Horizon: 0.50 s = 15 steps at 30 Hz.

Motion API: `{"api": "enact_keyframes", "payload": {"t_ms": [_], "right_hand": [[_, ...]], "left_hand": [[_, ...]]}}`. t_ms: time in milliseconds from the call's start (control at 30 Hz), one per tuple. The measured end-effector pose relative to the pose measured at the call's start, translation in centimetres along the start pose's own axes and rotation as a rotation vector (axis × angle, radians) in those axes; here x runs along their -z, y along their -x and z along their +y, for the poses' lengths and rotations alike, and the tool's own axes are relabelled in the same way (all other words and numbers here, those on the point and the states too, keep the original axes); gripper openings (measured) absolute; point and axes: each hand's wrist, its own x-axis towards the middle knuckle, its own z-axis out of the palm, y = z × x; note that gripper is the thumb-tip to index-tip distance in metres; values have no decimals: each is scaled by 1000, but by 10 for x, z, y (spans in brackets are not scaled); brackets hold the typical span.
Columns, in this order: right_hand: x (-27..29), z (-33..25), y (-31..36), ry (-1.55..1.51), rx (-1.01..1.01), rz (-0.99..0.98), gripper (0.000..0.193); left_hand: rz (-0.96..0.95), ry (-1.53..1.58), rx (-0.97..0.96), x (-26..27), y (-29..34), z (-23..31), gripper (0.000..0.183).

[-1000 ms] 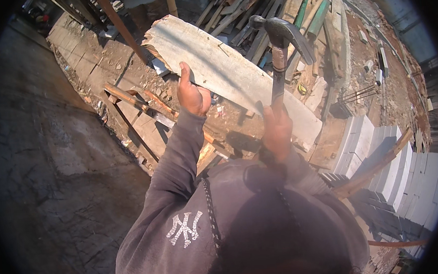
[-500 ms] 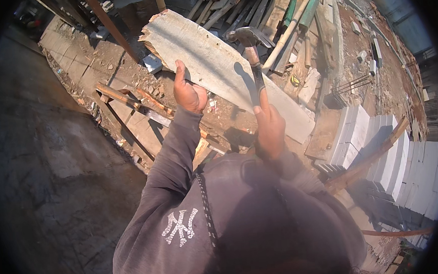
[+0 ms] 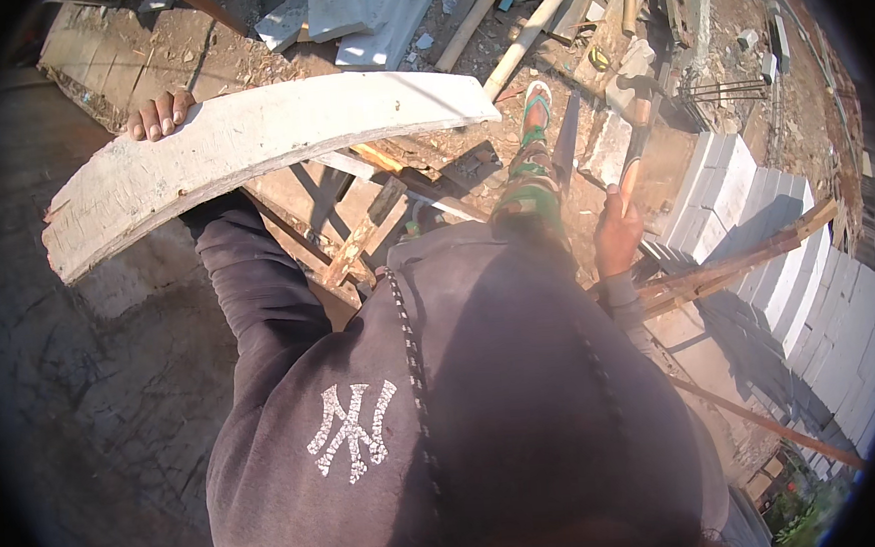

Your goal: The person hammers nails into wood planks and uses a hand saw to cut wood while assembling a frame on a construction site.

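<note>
My left hand (image 3: 162, 115) grips a long pale wooden board (image 3: 279, 138) by its upper edge, off to the left. Fingers wrap over that edge; the thumb and palm are hidden behind the wood. The board lies nearly crosswise, looks curved in the fisheye view, and has a rough, broken left end. On the right, my right hand (image 3: 619, 232) is closed round the handle of a claw hammer (image 3: 637, 126), whose head points away from me. The hammer and board are well apart.
Light grey blocks (image 3: 745, 215) stand stacked at the right, with wooden planks (image 3: 737, 255) across them. White slabs (image 3: 366, 12) and long poles (image 3: 533, 32) lie beyond the board. A wooden frame (image 3: 365, 228) stands below it. A concrete wall (image 3: 84, 395) fills the left. My sandalled foot (image 3: 537, 107) shows ahead.
The board has swung left and turned more crosswise, and my left hand now holds it over its upper edge. My right hand has moved right with the hammer, away from the board.
</note>
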Motion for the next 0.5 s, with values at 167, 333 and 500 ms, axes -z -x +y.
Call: {"api": "enact_keyframes", "payload": {"t_ms": [167, 333, 500], "right_hand": [[-18, 40, 7, 89, -239, 43, 35], [-22, 65, 10, 87, -316, -197, 30], [-39, 101, 7, -346, -454, -119, 35]], "left_hand": [[-185, -141, 48, 9, 12, -9, 29], [-146, -120, 42, 26, 29, -18, 28], [151, -173, 78, 35, 46, -33, 29]]}}
